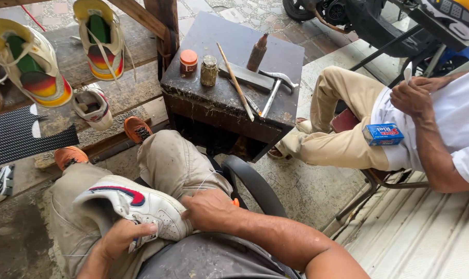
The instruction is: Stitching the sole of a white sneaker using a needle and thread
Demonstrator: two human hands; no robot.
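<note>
White sneaker [133,204] with red and navy side stripe lies on its side across the person's lap, near left of the scene. Left hand [122,238] cups its near end from below, fingers curled onto the upper. Right hand [209,209] presses on the sneaker's right end, fingers closed together; a small orange object [235,202] shows just beyond the knuckles, what it is cannot be told. Far centre, a dark desk [289,54] carries an orange-lidded jar [188,60], glass jar [209,70], brown bottle [257,52], hammer [274,88] and wooden stick [235,81]. Far left, colourful sneakers [30,62] stand on lasts. Right, a seated co-worker's hand [413,97] rests over a blue box [383,134].
</note>
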